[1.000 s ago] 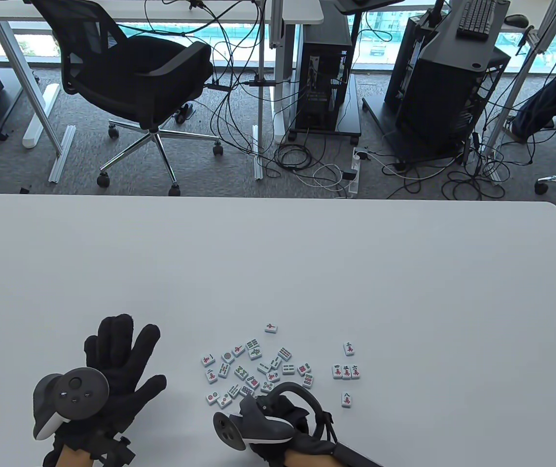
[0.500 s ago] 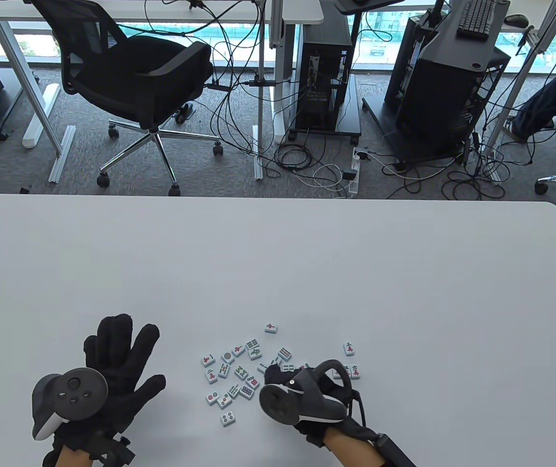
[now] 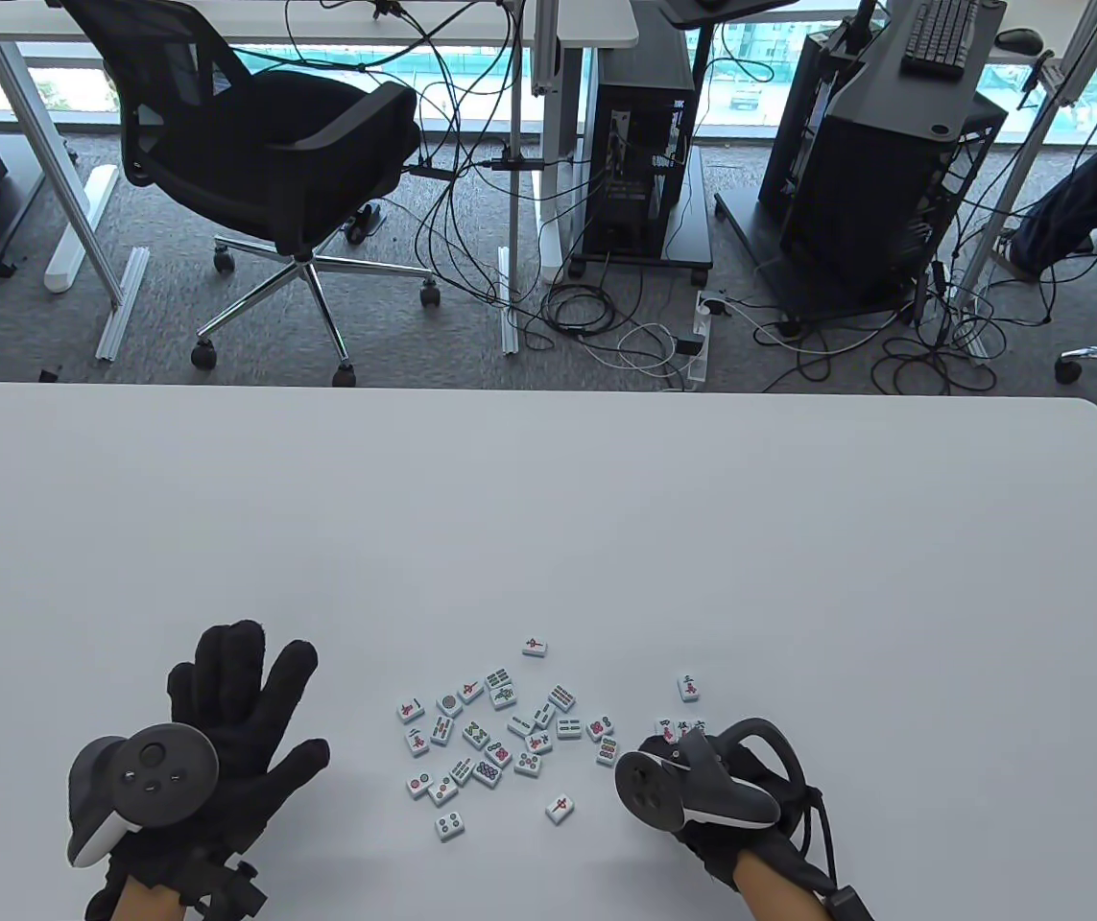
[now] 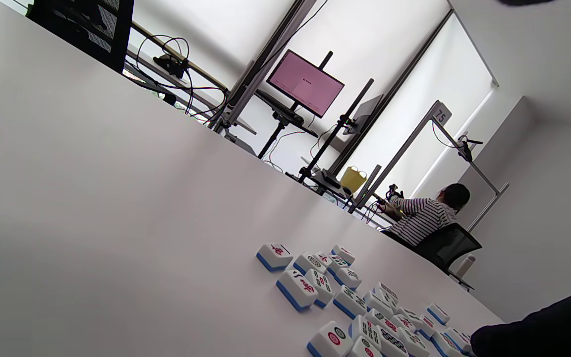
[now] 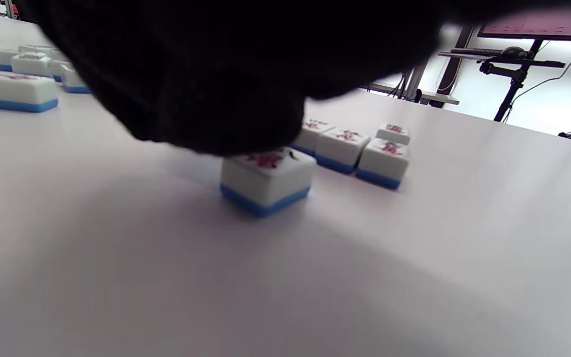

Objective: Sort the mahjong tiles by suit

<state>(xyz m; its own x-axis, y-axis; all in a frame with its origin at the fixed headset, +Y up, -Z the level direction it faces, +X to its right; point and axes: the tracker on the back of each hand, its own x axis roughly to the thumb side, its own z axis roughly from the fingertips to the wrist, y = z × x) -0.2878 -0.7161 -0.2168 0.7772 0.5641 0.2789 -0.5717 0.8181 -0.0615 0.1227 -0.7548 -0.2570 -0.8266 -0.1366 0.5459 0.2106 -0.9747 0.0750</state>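
Left hand: left hand lies flat on the table, fingers spread and straight, holding nothing, well apart from the tiles.

Mixed pile: mixed pile sits between the two hands, face up, with circles, bamboo and red-character faces still jumbled together. The left wrist view shows the same scatter low across the tabletop.

Strays: one dotted tile and one red-marked tile lie just on the near side of the pile, apart from it; another lone tile sits on the far side.

Character group: character group is to the right of the pile, a short row of red-character tiles, with one more tile just beyond it. In the right wrist view the row stands side by side, blue bases down.

Right hand: right hand is over the near edge of that group. The right wrist view shows a gloved fingertip pressing down on top of a red-character tile that rests on the table just beside the row. I cannot tell whether the other fingers are curled round it or straight; the glove fills the view and the tracker hides them from above.

Progress: early, I would say. Only one suit has begun to gather on the right; most tiles remain unsorted in the middle, and I see no separate clusters for circles or bamboo yet.
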